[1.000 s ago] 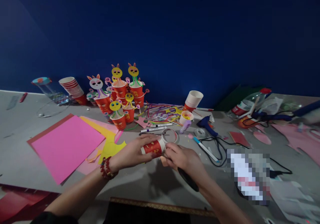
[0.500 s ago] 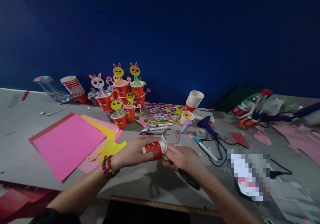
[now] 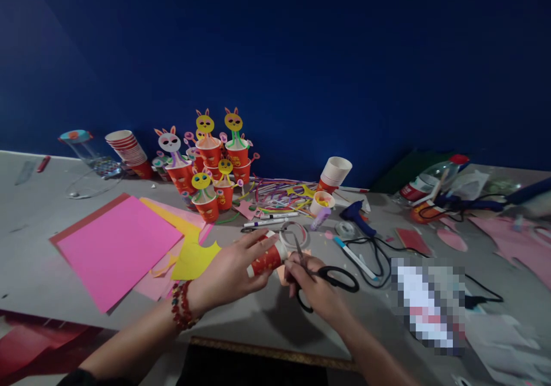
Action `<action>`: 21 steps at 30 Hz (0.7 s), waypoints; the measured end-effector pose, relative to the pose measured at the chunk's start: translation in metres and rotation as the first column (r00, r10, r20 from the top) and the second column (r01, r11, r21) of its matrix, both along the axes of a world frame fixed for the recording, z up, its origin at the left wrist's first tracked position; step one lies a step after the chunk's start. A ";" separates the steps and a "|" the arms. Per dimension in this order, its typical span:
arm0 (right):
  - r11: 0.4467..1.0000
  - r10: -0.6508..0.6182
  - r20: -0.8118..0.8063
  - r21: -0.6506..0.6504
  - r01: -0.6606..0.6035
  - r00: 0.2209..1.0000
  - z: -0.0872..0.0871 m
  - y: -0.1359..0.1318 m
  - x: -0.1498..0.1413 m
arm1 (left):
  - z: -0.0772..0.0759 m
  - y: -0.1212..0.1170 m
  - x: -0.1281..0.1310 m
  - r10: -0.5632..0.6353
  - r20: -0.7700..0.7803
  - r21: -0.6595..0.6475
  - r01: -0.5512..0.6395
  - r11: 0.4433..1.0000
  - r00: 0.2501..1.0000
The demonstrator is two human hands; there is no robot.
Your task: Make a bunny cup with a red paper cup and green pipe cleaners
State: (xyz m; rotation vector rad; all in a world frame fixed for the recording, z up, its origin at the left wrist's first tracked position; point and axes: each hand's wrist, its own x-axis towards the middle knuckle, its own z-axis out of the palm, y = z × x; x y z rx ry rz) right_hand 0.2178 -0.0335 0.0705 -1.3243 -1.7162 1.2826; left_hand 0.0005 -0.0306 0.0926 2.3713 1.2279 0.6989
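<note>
My left hand (image 3: 235, 265), with a beaded bracelet on its wrist, is closed around a red paper cup (image 3: 267, 259). The cup lies tilted on its side, its white rim toward the right. My right hand (image 3: 316, 288) grips a pair of scissors (image 3: 340, 277) with black handles. Their blades point up and away, just right of the cup's rim. Below the rim, by my right fingers, a peach-coloured piece of paper (image 3: 282, 275) shows in part. A tape roll (image 3: 295, 235) lies right behind the cup.
Red cups with paper animal faces (image 3: 206, 207) stand at the back left. Pink paper sheets (image 3: 123, 248) lie left. Behind are coloured pipe cleaners (image 3: 275, 193) and a cup stack (image 3: 336, 173). A blue glue gun (image 3: 358, 216), its cable and a phone (image 3: 426, 305) lie right.
The scissors have swung in my right hand, so the handles now stick out to the right and the blades point up. My left hand has tilted the cup's rim end upward.
</note>
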 end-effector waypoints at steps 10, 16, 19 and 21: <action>0.949 -0.221 -0.366 -0.296 0.112 0.904 -0.002 -0.006 -0.015 | -0.009 -0.005 0.003 0.069 0.031 0.026 -0.070 0.997 0.997; 0.955 0.035 0.260 0.276 -0.109 0.965 0.011 -0.002 0.002 | -0.003 0.001 0.000 0.013 0.215 -0.155 0.021 0.988 0.977; 0.799 0.016 0.609 0.469 -0.376 0.793 0.015 0.004 0.010 | 0.000 0.006 0.001 0.003 0.278 -0.206 0.056 0.977 0.961; 0.712 -0.037 0.742 0.490 -0.503 0.670 0.012 0.007 0.012 | 0.002 0.008 0.001 -0.011 0.274 -0.223 0.075 0.972 0.962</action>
